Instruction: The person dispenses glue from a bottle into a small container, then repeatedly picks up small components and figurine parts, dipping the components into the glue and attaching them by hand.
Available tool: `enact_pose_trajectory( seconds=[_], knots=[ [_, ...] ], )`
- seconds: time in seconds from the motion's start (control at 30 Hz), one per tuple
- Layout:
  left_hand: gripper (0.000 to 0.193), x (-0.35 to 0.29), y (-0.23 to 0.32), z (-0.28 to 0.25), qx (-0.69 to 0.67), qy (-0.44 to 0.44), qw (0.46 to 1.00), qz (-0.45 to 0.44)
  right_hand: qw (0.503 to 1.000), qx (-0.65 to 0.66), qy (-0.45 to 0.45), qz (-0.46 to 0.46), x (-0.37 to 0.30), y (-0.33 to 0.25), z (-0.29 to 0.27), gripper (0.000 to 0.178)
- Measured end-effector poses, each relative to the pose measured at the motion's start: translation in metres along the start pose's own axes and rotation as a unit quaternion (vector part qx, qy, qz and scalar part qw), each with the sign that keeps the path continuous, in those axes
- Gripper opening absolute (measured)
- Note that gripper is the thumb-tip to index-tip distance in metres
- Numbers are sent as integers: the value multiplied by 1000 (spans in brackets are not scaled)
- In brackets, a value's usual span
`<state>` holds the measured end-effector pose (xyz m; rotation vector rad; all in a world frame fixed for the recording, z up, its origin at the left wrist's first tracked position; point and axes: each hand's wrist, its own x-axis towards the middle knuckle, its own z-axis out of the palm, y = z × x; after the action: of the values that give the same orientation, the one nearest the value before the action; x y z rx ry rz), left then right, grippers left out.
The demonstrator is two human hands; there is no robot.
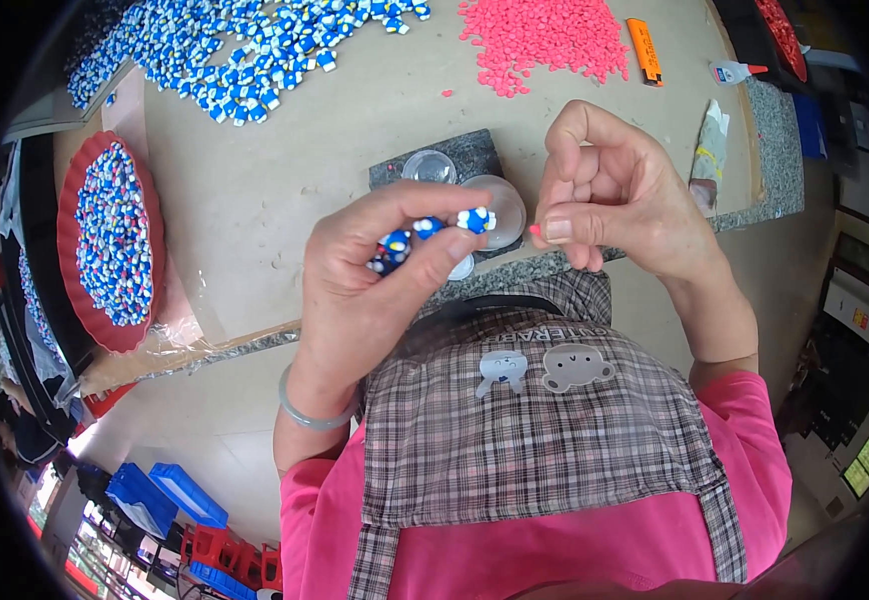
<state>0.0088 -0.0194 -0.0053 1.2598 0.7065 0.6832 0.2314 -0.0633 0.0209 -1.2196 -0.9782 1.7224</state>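
Note:
My left hand [360,265] is closed round several small blue-and-white figures. One figure [474,220] is pinched between thumb and forefinger at the fingertips, while others show in the curl of the fingers. A short gap to the right, my right hand [615,195] pinches a tiny pink-red piece [535,230] between thumb and finger. Below and between the hands, a dark stone block [475,150] carries small round clear dishes, one of them a clear dish [430,168]. A larger translucent dish [503,205] is partly hidden behind the left fingertips.
Blue-and-white figures [255,60] lie heaped at the far left, pink pieces [550,45] at far centre. An orange box cutter [645,52], a glue bottle [735,72] and a crumpled tube [712,145] lie right. A red fluted tray [155,240] of figures stands left.

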Motion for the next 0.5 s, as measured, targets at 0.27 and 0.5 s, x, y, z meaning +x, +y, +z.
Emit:
enact_pose_trajectory(
  seconds=[0.27, 0.5],
  knots=[
    [22, 4, -4, 10, 113, -6, 992, 47, 999, -28, 20, -22, -1, -2, 8, 29],
    [21, 6, 1, 14, 174, -11, 981, 87, 996, -78, 40, -24, -3, -2, 10, 25]
  ],
)
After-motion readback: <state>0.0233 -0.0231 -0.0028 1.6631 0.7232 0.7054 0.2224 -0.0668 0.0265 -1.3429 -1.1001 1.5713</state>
